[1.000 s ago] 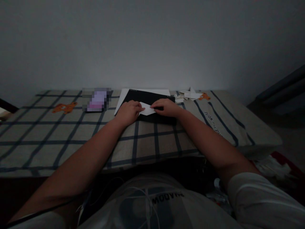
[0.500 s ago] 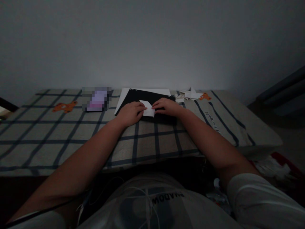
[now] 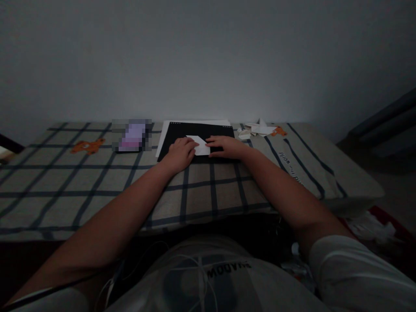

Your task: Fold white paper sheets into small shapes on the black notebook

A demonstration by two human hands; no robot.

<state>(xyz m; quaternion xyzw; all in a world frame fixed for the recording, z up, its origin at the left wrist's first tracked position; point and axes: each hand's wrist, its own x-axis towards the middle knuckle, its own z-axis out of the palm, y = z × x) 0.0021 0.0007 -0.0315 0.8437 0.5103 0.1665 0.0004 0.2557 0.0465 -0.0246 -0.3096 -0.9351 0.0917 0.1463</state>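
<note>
A small folded white paper (image 3: 200, 145) lies on a black board (image 3: 191, 132) at the far middle of the checked cloth (image 3: 97, 182). My left hand (image 3: 180, 154) rests at the paper's left edge, its fingertips pressing on it. On the paper's right side my right hand (image 3: 225, 146) lies flat, holding it down against the board. White sheets (image 3: 164, 132) stick out from under the board on its left and far sides.
A blurred purple object (image 3: 131, 135) sits left of the board. Several folded white paper pieces (image 3: 258, 129) lie at the far right beside an orange bear print (image 3: 277, 131). Another bear print (image 3: 87, 146) is at far left. A wall stands behind.
The paper was turned and laid flatter on the board between the hands. The black board now sits squarer and slightly farther back.
</note>
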